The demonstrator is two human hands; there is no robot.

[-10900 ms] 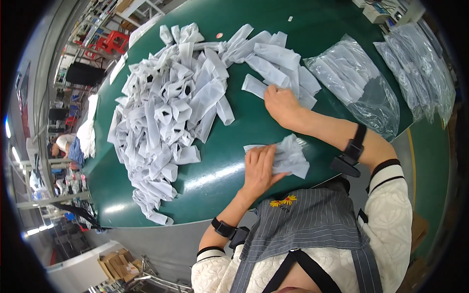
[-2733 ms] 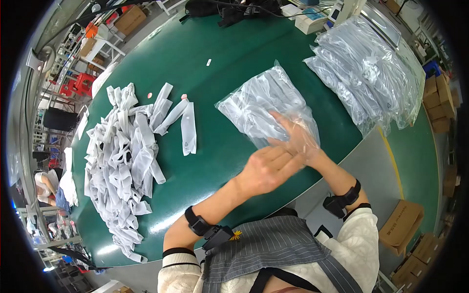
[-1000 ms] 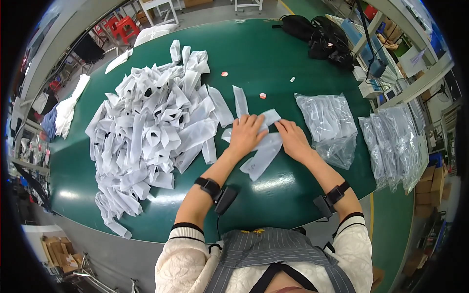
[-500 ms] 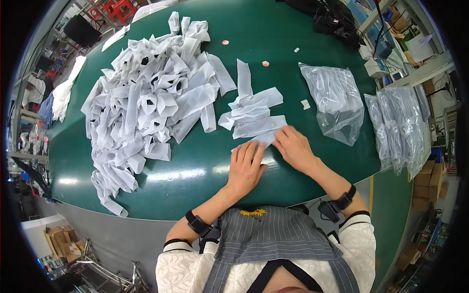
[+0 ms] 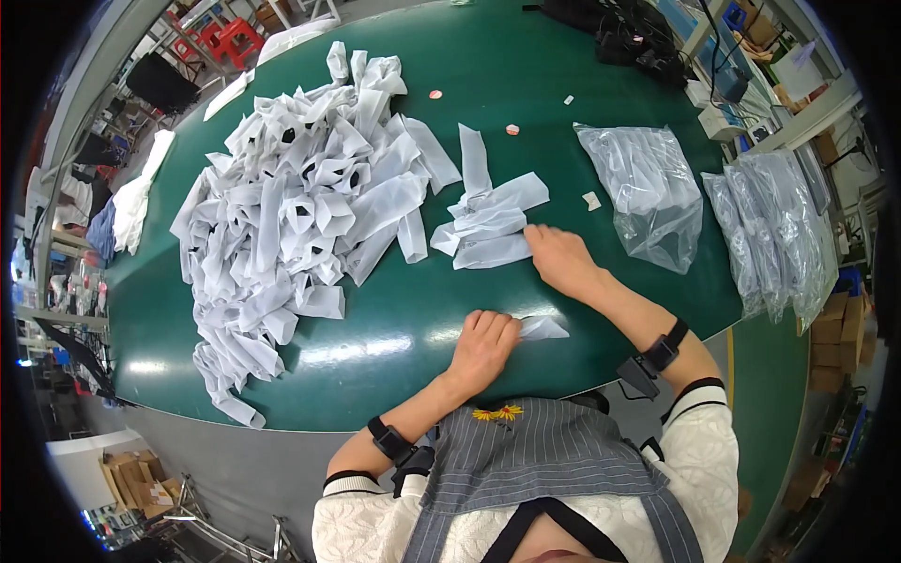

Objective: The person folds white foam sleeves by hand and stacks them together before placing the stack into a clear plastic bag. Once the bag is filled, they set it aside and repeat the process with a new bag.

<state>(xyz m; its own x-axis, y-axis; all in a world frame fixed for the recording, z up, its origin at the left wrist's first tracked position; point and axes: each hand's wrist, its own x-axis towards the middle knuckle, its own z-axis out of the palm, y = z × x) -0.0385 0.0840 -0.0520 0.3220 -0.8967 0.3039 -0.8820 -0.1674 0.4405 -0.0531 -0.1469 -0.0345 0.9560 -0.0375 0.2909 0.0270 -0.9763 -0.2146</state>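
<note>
On the green table (image 5: 404, 314) we've got a big pile of whitish sleeves (image 5: 291, 197) left, a filled clear bag (image 5: 648, 188) right, a small sleeve stack (image 5: 493, 220) between, our right hand (image 5: 563, 258) bent-fingered at its lower right, pinch unclear, our left hand (image 5: 483, 352) curled around a loose sleeve (image 5: 544, 328) near the front edge.

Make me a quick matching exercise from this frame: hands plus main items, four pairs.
Things
1. left hand
2. right hand
3. large heap of white pouches
4. single clear bag

Places or states
A. between the small pouch group and the row of clear bags
B. curled over one end of a lone white pouch
C. on the left side of the green table
D. at the right end of the small pouch group

Pairs: 1-B, 2-D, 3-C, 4-A
</note>
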